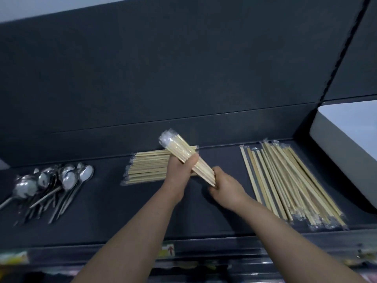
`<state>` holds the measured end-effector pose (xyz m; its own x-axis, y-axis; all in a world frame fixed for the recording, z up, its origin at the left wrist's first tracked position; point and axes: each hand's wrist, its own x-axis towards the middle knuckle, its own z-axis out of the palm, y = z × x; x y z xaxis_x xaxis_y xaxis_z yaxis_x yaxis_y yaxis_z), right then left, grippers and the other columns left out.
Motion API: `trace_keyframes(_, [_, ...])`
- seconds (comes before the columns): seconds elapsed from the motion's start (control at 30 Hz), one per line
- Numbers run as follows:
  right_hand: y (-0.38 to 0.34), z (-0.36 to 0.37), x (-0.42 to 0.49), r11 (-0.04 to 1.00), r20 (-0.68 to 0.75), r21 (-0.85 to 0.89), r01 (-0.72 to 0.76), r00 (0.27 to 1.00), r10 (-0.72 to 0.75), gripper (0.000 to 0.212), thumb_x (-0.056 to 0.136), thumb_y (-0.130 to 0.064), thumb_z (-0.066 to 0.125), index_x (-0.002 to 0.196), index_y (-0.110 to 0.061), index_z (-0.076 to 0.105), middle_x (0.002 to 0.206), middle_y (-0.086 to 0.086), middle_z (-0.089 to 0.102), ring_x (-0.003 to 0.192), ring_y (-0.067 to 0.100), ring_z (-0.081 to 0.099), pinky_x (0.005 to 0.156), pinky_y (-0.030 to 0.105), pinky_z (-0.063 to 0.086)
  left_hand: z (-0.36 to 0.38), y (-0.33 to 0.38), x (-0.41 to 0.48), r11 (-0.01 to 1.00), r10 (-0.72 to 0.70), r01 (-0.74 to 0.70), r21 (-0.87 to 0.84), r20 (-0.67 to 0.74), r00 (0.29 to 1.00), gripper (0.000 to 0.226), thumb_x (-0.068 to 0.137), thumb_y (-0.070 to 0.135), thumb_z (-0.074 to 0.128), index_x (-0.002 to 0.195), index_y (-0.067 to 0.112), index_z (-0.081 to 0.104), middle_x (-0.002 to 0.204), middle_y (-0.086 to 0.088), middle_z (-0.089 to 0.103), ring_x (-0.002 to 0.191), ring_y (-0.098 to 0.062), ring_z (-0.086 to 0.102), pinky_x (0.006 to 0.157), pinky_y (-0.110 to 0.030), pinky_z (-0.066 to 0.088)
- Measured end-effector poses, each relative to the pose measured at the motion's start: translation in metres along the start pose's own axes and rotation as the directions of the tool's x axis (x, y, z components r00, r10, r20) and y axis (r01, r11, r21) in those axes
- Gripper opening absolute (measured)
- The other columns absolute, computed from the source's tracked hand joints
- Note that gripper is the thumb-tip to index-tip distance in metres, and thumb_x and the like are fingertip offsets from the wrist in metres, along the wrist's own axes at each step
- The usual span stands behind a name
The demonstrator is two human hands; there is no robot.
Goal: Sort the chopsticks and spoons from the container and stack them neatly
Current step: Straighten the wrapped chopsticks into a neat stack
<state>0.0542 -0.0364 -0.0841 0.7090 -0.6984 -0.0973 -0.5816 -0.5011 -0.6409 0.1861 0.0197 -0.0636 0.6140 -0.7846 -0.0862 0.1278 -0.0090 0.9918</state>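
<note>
Both hands hold one bundle of plastic-wrapped wooden chopsticks [179,149] raised at a slant over the dark table. My left hand [179,170] grips its middle, and my right hand [224,185] grips its lower end. Behind my left hand lies a neat stack of wrapped chopsticks [149,167], laid crosswise. A larger spread of wrapped chopsticks [289,182] lies at the right, running front to back. Several metal spoons [51,184] lie in a loose pile at the left.
A white container [346,139] stands at the far right, its inside hidden. A dark panel rises behind the table [114,211]. Along the front edge runs a ledge with a small red-arrow label [170,250].
</note>
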Motion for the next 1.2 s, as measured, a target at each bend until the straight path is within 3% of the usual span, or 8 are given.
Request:
trace_keyframes(0.17, [-0.037,0.034,0.012,0.930,0.084,-0.361,0.071,0.996,-0.043,0.036,0.086,-0.005,0.047,0.119,-0.018,0.043,0.115,0.004,0.057,0.108,0.027,0.052,0.080,0.035,0.035,-0.086,-0.013,-0.014,0.837,0.147,0.089,0.540,-0.378,0.914,0.112,0.062,0.036,0.089,0.147,0.008,0.021,0.153,-0.011,0.029,0.143,-0.025,0.026,0.116,-0.030,0.019])
trace_keyframes(0.23, [-0.051,0.046,0.018,0.882,0.095,-0.453,0.131,0.991,-0.098,0.040,0.085,-0.007,0.050,0.123,-0.019,0.043,0.117,0.003,0.057,0.111,0.025,0.051,0.086,0.037,0.035,-0.114,-0.013,-0.021,0.523,0.277,0.027,0.852,-0.199,0.940,0.127,0.063,0.056,0.081,0.154,0.014,0.002,0.162,-0.005,0.005,0.149,-0.020,0.001,0.118,-0.037,0.000])
trace_keyframes(0.37, [-0.070,0.065,0.035,0.853,0.126,-0.479,0.206,0.978,-0.165,0.052,0.086,-0.025,0.062,0.133,-0.026,0.040,0.121,-0.001,0.056,0.118,0.022,0.048,0.094,0.038,0.033,-0.151,-0.017,-0.028,-0.018,0.045,-0.191,0.981,0.191,0.981,0.080,0.082,0.061,0.060,0.150,0.033,0.026,0.159,0.010,0.019,0.149,-0.013,0.003,0.112,-0.058,-0.017])
trace_keyframes(0.5, [-0.072,0.068,0.038,0.892,0.117,-0.413,0.182,0.982,-0.146,0.070,0.079,-0.047,0.070,0.138,-0.031,0.038,0.133,-0.006,0.047,0.126,0.017,0.037,0.102,0.038,0.028,-0.167,-0.027,-0.029,-0.046,0.111,-0.240,0.970,0.244,0.963,0.052,0.097,0.036,0.050,0.147,0.029,0.036,0.152,0.011,0.035,0.144,-0.012,0.024,0.113,-0.057,-0.015])
trace_keyframes(0.63, [-0.060,0.072,0.026,0.887,0.119,-0.419,0.194,0.980,-0.158,0.078,0.084,-0.059,0.058,0.148,-0.030,0.027,0.149,-0.007,0.032,0.140,0.015,0.022,0.115,0.041,0.016,-0.170,-0.033,-0.027,-0.063,0.032,-0.291,0.955,0.294,0.955,0.064,0.098,0.053,0.037,0.153,0.027,0.020,0.160,0.009,0.020,0.147,-0.010,0.015,0.118,-0.052,-0.012])
trace_keyframes(0.8, [-0.058,0.088,0.020,0.858,0.097,-0.493,0.146,0.989,-0.112,0.062,0.102,-0.045,0.030,0.155,-0.022,0.006,0.162,-0.003,0.002,0.148,0.014,-0.005,0.118,0.046,-0.003,-0.162,-0.039,-0.020,-0.118,0.002,-0.351,0.929,0.353,0.935,0.052,0.106,0.035,0.024,0.155,0.027,0.008,0.163,0.005,0.007,0.150,-0.014,0.002,0.116,-0.055,-0.014])
trace_keyframes(1.1, [-0.050,0.095,0.026,0.867,0.029,-0.469,0.165,0.985,-0.171,0.069,0.098,-0.005,0.038,0.152,-0.037,0.009,0.162,0.001,0.001,0.148,0.016,-0.008,0.117,0.039,-0.006,-0.167,-0.035,-0.005,-0.008,0.110,-0.289,0.957,0.288,0.951,0.071,0.092,-0.007,0.037,0.153,0.025,0.021,0.162,0.000,0.016,0.149,-0.016,0.010,0.122,-0.040,-0.003])
trace_keyframes(1.2, [-0.049,0.098,0.024,0.866,0.048,-0.451,0.219,0.974,-0.221,0.062,0.103,-0.017,0.035,0.153,-0.031,0.001,0.162,0.002,-0.004,0.143,0.012,-0.021,0.113,0.033,-0.017,-0.169,-0.036,-0.004,0.045,0.130,-0.261,0.964,0.253,0.959,0.066,0.096,-0.005,0.035,0.154,0.022,0.020,0.162,-0.002,0.015,0.149,-0.016,0.010,0.122,-0.035,-0.002])
